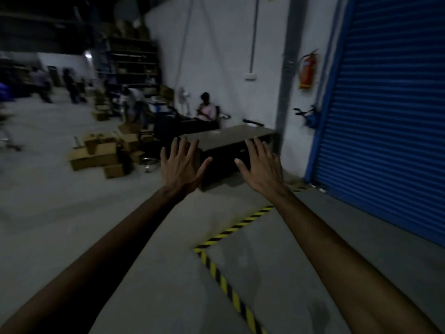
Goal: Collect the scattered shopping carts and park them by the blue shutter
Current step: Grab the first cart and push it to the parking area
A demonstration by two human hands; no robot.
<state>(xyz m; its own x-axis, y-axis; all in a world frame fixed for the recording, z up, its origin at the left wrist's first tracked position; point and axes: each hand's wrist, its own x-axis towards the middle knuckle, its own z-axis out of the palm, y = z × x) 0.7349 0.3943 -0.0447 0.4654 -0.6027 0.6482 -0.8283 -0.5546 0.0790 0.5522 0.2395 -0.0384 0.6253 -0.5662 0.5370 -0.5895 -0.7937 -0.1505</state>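
The blue shutter (387, 112) fills the right side of the view, closed down to the floor. Both my arms reach forward over the grey concrete floor. My left hand (179, 165) has its fingers spread and straight and holds nothing. My right hand (261, 166) is spread the same way, about a hand's width to the right, also holding nothing. No shopping cart shows clearly in this dim, blurred frame.
Yellow-black floor tape (218, 271) marks a bay in front of the shutter. A dark table (231, 136) stands against the white wall, a seated person (207, 109) behind it. Cardboard boxes (101, 153) lie at left. A red fire extinguisher (307, 71) hangs beside the shutter. Blurred people stand at the far left.
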